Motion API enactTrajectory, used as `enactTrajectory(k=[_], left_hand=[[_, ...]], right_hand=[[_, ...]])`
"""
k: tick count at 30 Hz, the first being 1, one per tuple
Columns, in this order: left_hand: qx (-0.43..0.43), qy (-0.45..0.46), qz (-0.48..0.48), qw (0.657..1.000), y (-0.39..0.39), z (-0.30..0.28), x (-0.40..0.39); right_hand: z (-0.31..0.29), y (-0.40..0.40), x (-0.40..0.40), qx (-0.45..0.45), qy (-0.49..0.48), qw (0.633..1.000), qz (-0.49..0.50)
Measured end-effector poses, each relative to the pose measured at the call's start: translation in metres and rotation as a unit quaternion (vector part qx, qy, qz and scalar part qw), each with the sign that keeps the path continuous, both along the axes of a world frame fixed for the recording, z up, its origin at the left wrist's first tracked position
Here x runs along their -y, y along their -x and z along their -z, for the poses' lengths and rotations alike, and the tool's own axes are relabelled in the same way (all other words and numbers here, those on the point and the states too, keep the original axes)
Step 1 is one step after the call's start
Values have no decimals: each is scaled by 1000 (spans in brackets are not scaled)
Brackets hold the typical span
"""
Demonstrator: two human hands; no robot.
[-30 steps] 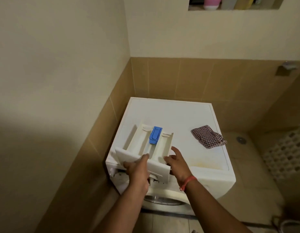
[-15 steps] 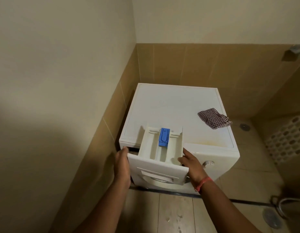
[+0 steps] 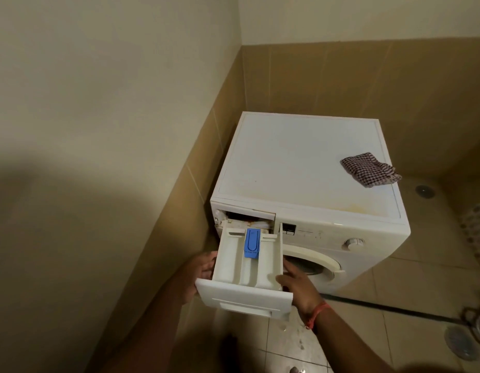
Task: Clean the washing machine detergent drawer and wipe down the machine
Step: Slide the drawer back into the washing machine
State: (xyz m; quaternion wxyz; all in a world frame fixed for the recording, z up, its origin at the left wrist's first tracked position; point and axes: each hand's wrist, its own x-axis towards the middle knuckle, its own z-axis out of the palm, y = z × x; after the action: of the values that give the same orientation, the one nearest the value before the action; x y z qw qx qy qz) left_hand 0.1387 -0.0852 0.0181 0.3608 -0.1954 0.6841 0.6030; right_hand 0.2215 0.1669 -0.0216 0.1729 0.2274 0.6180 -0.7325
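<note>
A white detergent drawer [image 3: 230,267] with a blue insert [image 3: 251,243] hangs in front of the white washing machine [image 3: 295,168], its back end at the open drawer slot [image 3: 244,220]. My left hand [image 3: 198,275] grips the drawer's left side. My right hand [image 3: 300,288] holds its right side, a red band on that wrist. On the machine's top, near the right edge, lies a checked cloth [image 3: 370,172].
The machine stands in a corner with tan tiled walls [image 3: 206,168] close on its left and behind. A round door [image 3: 314,265] and a dial [image 3: 353,243] are on its front. Tiled floor with a drain [image 3: 424,190] lies to the right.
The drawer came off the machine's top and down to the front, where its back end now meets the slot. Both hands went with it, and my view pulled back.
</note>
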Motion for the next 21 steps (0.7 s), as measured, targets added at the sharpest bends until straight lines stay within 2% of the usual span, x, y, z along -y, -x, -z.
enactTrajectory(k=[7, 21], left_hand=[[-26, 114, 5, 993, 13, 16, 11], [-91, 145, 42, 984, 44, 20, 11]], right_hand=[[20, 13, 29, 43, -4, 999, 0], [37, 51, 39, 60, -36, 998, 8]])
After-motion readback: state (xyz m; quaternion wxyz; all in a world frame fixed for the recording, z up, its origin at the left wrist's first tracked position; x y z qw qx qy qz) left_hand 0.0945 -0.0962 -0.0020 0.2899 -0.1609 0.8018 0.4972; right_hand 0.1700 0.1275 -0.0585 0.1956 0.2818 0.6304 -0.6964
